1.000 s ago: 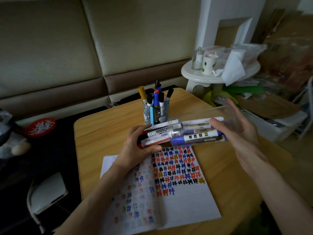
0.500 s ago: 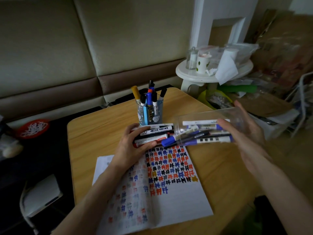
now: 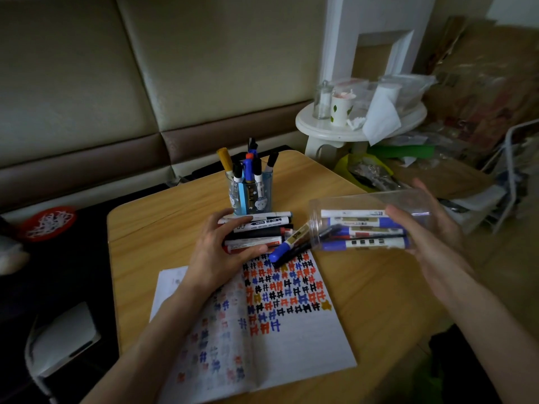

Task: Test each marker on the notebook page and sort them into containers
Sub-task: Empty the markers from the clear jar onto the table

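Note:
My left hand grips a pile of markers lying on the wooden table just beyond the open notebook, whose page is covered in coloured test marks. My right hand holds a clear plastic jar tipped on its side, mouth to the left, with several markers inside. A blue-capped marker and a black one poke out of the jar's mouth onto the page. A blue pen cup with upright markers stands behind the pile.
The wooden table is small, its edges close on every side. A white round side table with a cup and tissue stands at the back right. Clutter lies on the floor at right, and a white chair sits at lower left.
The jar has drawn away to the right from my left hand's pile. The blue-capped marker and a black one have slid partly out of its mouth onto the page.

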Demonstrator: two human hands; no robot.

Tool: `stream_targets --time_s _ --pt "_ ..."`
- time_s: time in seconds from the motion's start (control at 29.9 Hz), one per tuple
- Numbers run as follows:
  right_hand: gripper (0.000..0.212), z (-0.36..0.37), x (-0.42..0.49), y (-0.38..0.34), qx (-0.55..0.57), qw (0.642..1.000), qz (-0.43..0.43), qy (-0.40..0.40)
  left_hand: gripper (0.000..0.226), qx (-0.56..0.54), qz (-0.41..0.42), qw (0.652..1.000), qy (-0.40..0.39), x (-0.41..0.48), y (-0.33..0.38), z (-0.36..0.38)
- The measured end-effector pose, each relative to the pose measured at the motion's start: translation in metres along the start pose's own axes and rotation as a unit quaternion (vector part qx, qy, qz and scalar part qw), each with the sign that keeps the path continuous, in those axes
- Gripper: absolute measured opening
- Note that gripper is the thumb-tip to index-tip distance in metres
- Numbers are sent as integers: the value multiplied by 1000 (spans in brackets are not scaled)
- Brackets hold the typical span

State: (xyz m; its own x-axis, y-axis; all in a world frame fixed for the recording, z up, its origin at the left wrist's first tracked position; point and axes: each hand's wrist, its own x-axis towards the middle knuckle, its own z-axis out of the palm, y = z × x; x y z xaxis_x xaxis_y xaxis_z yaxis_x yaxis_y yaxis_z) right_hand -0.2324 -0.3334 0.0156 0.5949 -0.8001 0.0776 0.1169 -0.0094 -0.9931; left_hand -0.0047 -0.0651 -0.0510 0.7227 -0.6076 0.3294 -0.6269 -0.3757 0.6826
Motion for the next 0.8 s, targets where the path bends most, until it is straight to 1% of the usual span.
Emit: stream_targets --time_s 0.1,0.27,0.4,0.5,0.67,0.8 --pt "84 -4 0 -1 -4 1000 2 6 88 25 16 1000 -1 -1 0 2" --pt "85 -10 2 -2 -8 1000 -2 16 94 13 -5 1000 -3 -2 7 1" --pt "86 -13 1 -2 -6 1000 -2 19 94 74 20 997 -1 -5 19 -1" --pt "85 -16 0 -4 -4 1000 -4 22 93 93 40 995 0 -8 27 0" --pt "84 -19 -2 -7 -1 1000 -4 28 89 107 37 993 -16 -7 25 4" --pt "86 -24 -4 -8 -5 1000 -4 29 94 129 35 991 -25 -8 26 5"
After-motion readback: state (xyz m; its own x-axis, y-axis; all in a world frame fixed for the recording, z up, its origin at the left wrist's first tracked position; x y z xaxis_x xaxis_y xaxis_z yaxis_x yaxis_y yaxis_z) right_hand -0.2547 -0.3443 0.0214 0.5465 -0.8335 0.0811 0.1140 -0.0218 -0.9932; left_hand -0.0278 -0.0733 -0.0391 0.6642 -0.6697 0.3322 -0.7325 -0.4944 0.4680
